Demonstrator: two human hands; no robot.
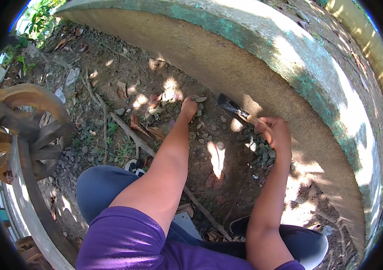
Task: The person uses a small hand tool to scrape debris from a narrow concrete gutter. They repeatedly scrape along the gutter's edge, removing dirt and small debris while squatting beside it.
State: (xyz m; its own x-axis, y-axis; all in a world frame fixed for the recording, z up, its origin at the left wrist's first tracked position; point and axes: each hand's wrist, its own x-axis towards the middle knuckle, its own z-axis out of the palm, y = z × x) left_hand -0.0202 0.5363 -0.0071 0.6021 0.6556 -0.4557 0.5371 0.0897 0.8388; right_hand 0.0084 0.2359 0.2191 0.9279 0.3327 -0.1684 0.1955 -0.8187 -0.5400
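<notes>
My right hand (276, 131) grips the light wooden handle of a small hand trowel (231, 105). Its dark blade points up and left, close to the foot of the curved concrete wall (211, 49). Out ahead, my left hand (189, 108) reaches down to the soil beside a curled dry leaf (199, 98). Its fingers are mostly hidden from above, so whether they hold anything is unclear. Between the hands lie soil and small stones (211, 126).
Tree roots or branches (129, 131) cross the ground at left. Dry leaves (215, 158) and clear plastic scraps (72, 76) lie about. A brown spoked wheel-shaped structure (39, 128) stands at far left. Beneath me is a pale flat seat (188, 224).
</notes>
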